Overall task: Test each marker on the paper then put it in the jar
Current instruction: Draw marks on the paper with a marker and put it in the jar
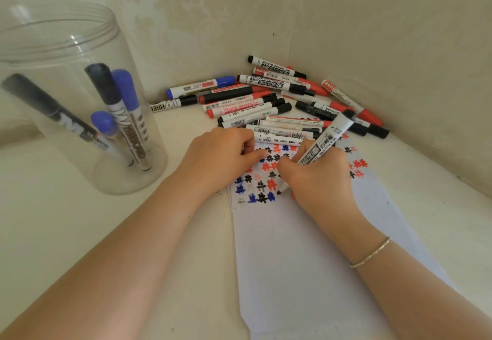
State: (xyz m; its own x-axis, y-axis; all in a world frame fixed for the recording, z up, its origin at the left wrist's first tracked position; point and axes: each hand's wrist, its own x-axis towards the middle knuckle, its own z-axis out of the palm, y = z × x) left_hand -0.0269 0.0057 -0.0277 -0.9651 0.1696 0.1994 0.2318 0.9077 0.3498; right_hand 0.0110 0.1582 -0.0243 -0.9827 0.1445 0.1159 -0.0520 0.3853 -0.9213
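1. my right hand (316,180) is curled round a black whiteboard marker (323,144), fingers and thumb pinching the barrel low down; its uncapped tip touches the paper (306,260) at the lower edge of the scribbles, and the barrel slants up and away to the right.
2. the paper lies flat on the white table (66,233) under both my hands; its far end is covered with rows of small hash-like test marks (262,185) in black, blue and red.
3. my left hand (221,156) rests on the paper's far left corner, the fingers bent and pressing down; whether it has anything tucked under them i cannot tell.
4. just beyond the paper, in the corner against the wall (372,20), sits the pile of markers (266,100), lying crossed over one another: black, red and one blue cap showing.
5. well to the left stands the clear plastic jar (53,47), upright and open at the top, with four markers (117,116) leaning inside it, two blue-capped and two black-capped.
6. a thin bracelet (371,253) is round my right wrist.
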